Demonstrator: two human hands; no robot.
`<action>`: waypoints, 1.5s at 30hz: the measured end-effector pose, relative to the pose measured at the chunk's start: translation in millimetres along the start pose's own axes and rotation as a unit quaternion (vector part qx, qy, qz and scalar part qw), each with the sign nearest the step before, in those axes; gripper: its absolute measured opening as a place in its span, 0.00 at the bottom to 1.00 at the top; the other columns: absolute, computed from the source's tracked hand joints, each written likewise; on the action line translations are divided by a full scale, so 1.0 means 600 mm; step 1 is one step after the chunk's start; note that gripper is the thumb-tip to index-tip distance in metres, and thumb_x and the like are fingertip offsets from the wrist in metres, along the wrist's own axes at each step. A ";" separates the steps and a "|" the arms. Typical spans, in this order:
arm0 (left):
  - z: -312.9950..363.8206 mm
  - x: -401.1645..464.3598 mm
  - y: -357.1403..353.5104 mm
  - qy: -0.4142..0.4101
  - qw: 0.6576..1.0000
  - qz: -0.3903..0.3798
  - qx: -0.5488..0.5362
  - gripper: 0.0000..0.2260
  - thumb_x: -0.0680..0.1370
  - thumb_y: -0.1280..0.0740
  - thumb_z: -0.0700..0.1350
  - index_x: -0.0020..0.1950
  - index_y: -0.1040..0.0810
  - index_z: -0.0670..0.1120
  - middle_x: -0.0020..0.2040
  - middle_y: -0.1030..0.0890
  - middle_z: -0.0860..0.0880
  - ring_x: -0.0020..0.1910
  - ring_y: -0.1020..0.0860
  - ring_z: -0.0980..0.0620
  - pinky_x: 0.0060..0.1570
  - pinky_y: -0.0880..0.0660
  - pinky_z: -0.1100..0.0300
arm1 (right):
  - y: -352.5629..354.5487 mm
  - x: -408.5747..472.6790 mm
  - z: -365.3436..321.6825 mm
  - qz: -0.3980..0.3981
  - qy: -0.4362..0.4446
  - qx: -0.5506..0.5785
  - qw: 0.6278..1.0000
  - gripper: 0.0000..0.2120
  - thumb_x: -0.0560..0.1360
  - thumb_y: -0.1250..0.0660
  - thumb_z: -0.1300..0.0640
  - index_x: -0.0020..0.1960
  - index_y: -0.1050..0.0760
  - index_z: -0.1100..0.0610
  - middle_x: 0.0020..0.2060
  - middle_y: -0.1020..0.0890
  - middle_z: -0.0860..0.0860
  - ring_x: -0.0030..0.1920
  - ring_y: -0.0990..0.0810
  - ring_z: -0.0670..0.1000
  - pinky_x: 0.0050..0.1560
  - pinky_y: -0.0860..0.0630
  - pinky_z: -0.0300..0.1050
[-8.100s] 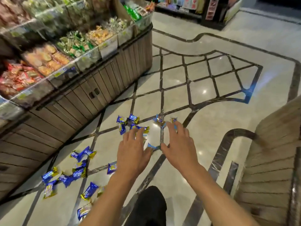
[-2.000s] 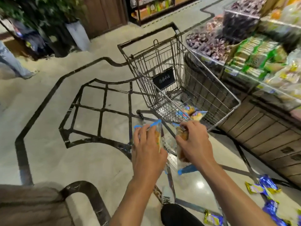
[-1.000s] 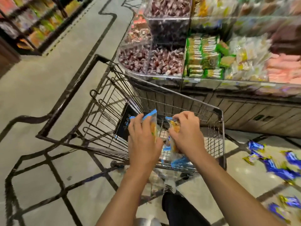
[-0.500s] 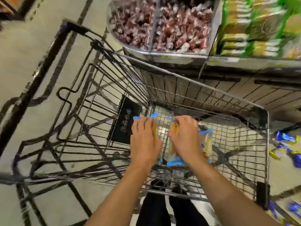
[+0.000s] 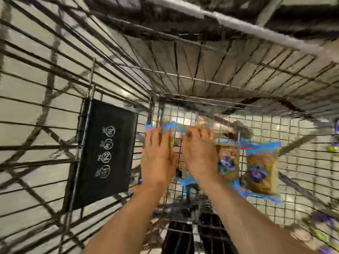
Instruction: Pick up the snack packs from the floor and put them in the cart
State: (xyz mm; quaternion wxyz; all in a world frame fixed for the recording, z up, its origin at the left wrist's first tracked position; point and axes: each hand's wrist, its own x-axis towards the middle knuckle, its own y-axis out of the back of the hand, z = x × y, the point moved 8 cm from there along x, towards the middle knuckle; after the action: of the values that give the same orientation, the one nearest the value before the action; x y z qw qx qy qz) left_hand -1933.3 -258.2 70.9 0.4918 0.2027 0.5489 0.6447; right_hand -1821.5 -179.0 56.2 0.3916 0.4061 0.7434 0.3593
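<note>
I am looking down into the wire cart [image 5: 201, 81], and the frame is motion-blurred. Both hands are low inside it, just above the mesh bottom. My left hand [image 5: 157, 158] holds a blue-edged snack pack [image 5: 158, 126] whose top edge shows past the fingertips. My right hand [image 5: 200, 156] holds another snack pack [image 5: 187, 181], mostly hidden under the palm. Two more orange-and-blue snack packs [image 5: 260, 171] lie on the cart bottom just right of my right hand.
A black sign plate [image 5: 106, 153] hangs on the cart's left wall. Wooden shelf panelling [image 5: 229, 57] shows through the far wall. Blue and yellow packs [image 5: 321, 219] lie on the floor at lower right, seen through the wire.
The view has dropped much closer into the cart. Both hands have gone down towards the mesh bottom, still carrying their packs.
</note>
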 end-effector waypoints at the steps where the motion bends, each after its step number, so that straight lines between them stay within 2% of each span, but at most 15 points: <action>1: -0.006 0.001 -0.020 -0.003 1.000 -0.005 -0.005 0.29 0.71 0.32 0.43 0.72 0.31 0.44 0.71 0.34 0.39 0.71 0.36 0.34 0.70 0.36 0.43 | -0.020 0.001 0.010 -0.009 -0.002 -0.018 1.000 0.19 0.74 0.33 0.51 0.64 0.28 0.54 0.65 0.28 0.53 0.66 0.31 0.59 0.67 0.34 0.52; 3: -0.015 0.003 -0.051 0.001 1.000 -0.005 -0.022 0.28 0.70 0.31 0.43 0.70 0.31 0.43 0.70 0.34 0.37 0.68 0.33 0.34 0.67 0.33 0.42 | -0.050 0.001 0.024 -0.032 -0.006 -0.054 0.998 0.24 0.73 0.31 0.52 0.68 0.29 0.56 0.70 0.30 0.55 0.70 0.33 0.61 0.70 0.36 0.54; 6: -0.018 -0.001 -0.090 0.045 0.997 -0.015 -0.056 0.26 0.73 0.30 0.48 0.70 0.31 0.45 0.71 0.36 0.37 0.68 0.34 0.35 0.67 0.34 0.40 | -0.066 -0.001 0.030 -0.059 -0.017 -0.089 0.994 0.26 0.72 0.31 0.52 0.69 0.29 0.56 0.69 0.30 0.56 0.68 0.36 0.60 0.62 0.27 0.57; 9: -0.018 -0.005 -0.097 0.071 0.993 0.019 -0.096 0.23 0.77 0.32 0.51 0.70 0.30 0.47 0.70 0.36 0.39 0.66 0.34 0.36 0.65 0.32 0.38 | -0.071 0.001 0.026 -0.088 -0.027 -0.108 0.990 0.26 0.74 0.35 0.47 0.71 0.32 0.53 0.69 0.33 0.54 0.68 0.40 0.57 0.63 0.31 0.55; 11: -0.015 -0.004 -0.087 0.072 0.992 0.016 -0.100 0.23 0.77 0.32 0.51 0.70 0.33 0.50 0.69 0.37 0.43 0.66 0.35 0.42 0.63 0.29 0.42 | -0.065 0.003 0.025 -0.093 -0.035 -0.121 0.988 0.25 0.76 0.39 0.45 0.71 0.33 0.50 0.70 0.34 0.52 0.68 0.39 0.55 0.62 0.33 0.55; 14: -0.008 -0.005 -0.063 0.060 0.996 -0.005 -0.064 0.24 0.76 0.32 0.51 0.70 0.35 0.53 0.70 0.38 0.47 0.68 0.37 0.47 0.68 0.32 0.47 | -0.046 0.003 0.020 -0.094 -0.045 -0.130 0.986 0.23 0.77 0.42 0.44 0.70 0.35 0.47 0.70 0.35 0.48 0.68 0.38 0.52 0.61 0.33 0.55; 16: 0.003 -0.004 -0.040 0.047 0.997 -0.014 -0.054 0.25 0.75 0.31 0.48 0.70 0.33 0.51 0.71 0.37 0.48 0.71 0.39 0.47 0.72 0.37 0.48 | -0.023 -0.003 0.017 -0.091 -0.046 -0.120 0.987 0.23 0.77 0.41 0.45 0.71 0.35 0.47 0.70 0.35 0.48 0.68 0.38 0.52 0.61 0.34 0.54; 19: 0.034 0.000 0.019 0.025 0.997 -0.014 -0.066 0.23 0.76 0.32 0.44 0.70 0.31 0.48 0.67 0.30 0.49 0.69 0.36 0.48 0.72 0.36 0.51 | 0.038 -0.017 0.000 -0.071 -0.026 -0.055 0.996 0.21 0.76 0.38 0.51 0.68 0.31 0.52 0.65 0.30 0.51 0.65 0.34 0.53 0.63 0.32 0.51; 24: 0.127 -0.018 0.193 -0.015 0.994 0.004 -0.112 0.16 0.76 0.33 0.41 0.63 0.26 0.49 0.58 0.23 0.50 0.59 0.28 0.48 0.58 0.27 0.51 | 0.232 -0.061 -0.033 0.009 -0.019 -0.021 1.000 0.17 0.74 0.34 0.56 0.63 0.24 0.54 0.56 0.23 0.51 0.58 0.27 0.55 0.57 0.28 0.50; 27: 0.216 -0.041 0.309 -0.095 0.993 0.017 -0.068 0.17 0.73 0.36 0.41 0.61 0.26 0.47 0.56 0.24 0.46 0.57 0.27 0.43 0.52 0.26 0.46 | 0.369 -0.105 -0.040 0.040 0.003 -0.083 0.996 0.14 0.70 0.31 0.55 0.56 0.24 0.52 0.52 0.23 0.49 0.55 0.27 0.53 0.57 0.27 0.50; 29: 0.291 -0.065 0.375 -0.149 0.988 0.035 -0.007 0.19 0.73 0.33 0.41 0.63 0.27 0.47 0.58 0.26 0.47 0.57 0.27 0.43 0.52 0.25 0.47 | 0.466 -0.145 -0.029 0.071 0.015 -0.137 0.988 0.16 0.66 0.27 0.53 0.54 0.24 0.50 0.49 0.24 0.49 0.53 0.28 0.53 0.55 0.28 0.49; 32: 0.437 -0.131 0.430 -0.257 0.965 0.045 0.036 0.26 0.67 0.28 0.43 0.65 0.27 0.44 0.58 0.24 0.44 0.56 0.25 0.41 0.51 0.23 0.47 | 0.605 -0.221 0.020 0.122 -0.017 -0.170 0.978 0.18 0.66 0.31 0.50 0.55 0.25 0.50 0.51 0.24 0.50 0.53 0.28 0.54 0.55 0.30 0.49; 36: 0.641 -0.258 0.431 -0.368 0.928 0.042 0.045 0.31 0.61 0.26 0.43 0.64 0.27 0.44 0.56 0.23 0.44 0.54 0.23 0.41 0.45 0.21 0.49 | 0.755 -0.383 0.126 0.221 -0.134 -0.124 0.958 0.24 0.61 0.26 0.55 0.56 0.27 0.50 0.54 0.25 0.52 0.53 0.27 0.57 0.49 0.26 0.52; 39: 0.783 -0.375 0.410 -0.433 0.900 0.034 0.034 0.31 0.62 0.28 0.45 0.65 0.28 0.46 0.56 0.23 0.45 0.53 0.24 0.41 0.44 0.21 0.49 | 0.822 -0.522 0.223 0.249 -0.200 -0.121 0.940 0.31 0.60 0.23 0.56 0.61 0.27 0.51 0.60 0.25 0.53 0.59 0.28 0.58 0.53 0.26 0.53; 45: 1.041 -0.674 0.298 -0.544 0.839 0.007 0.020 0.33 0.64 0.26 0.42 0.69 0.29 0.46 0.62 0.24 0.46 0.57 0.25 0.42 0.49 0.23 0.50 | 0.903 -0.821 0.471 0.297 -0.306 -0.076 0.901 0.31 0.69 0.25 0.52 0.69 0.31 0.50 0.69 0.30 0.53 0.67 0.32 0.56 0.61 0.28 0.54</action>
State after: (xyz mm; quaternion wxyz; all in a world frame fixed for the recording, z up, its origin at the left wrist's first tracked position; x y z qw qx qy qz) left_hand -1331.0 -271.8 542.5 0.7028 0.5341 0.2046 0.4230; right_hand -1220.9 -330.7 538.2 0.5043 0.6672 0.4024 0.3723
